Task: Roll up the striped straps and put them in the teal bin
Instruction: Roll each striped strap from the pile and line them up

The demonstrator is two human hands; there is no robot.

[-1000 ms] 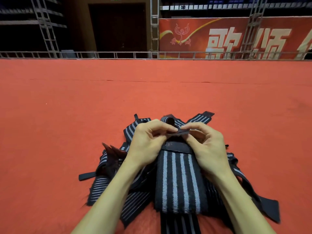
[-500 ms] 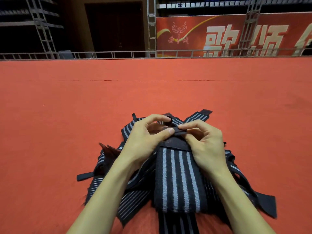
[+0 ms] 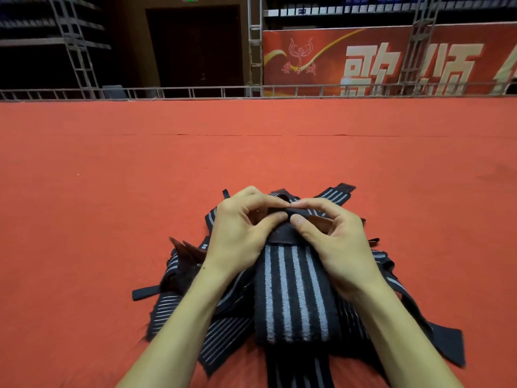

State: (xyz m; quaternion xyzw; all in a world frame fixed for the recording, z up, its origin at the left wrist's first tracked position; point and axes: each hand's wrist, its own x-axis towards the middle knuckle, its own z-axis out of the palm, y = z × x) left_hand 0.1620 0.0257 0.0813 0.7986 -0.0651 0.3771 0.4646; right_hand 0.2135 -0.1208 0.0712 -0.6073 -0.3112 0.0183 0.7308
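A black strap with grey stripes (image 3: 293, 292) runs from the bottom edge up to my hands, over a loose pile of striped straps (image 3: 218, 334) on the red carpet. My left hand (image 3: 240, 236) and my right hand (image 3: 335, 245) meet at the strap's far black end (image 3: 282, 228). Each hand pinches that end between thumb and curled fingers, where it is folded over into a small roll. More strap ends (image 3: 335, 191) stick out beyond my fingers. No teal bin is in view.
Red carpet (image 3: 251, 152) stretches ahead to a low metal rail (image 3: 195, 91). Behind the rail stand metal trusses (image 3: 256, 43), a dark doorway and a red banner (image 3: 391, 57) with large characters.
Both hands have closed in on the strap's black end, thumbs now nearly touching, and the end has been folded tighter. The pile has not moved.
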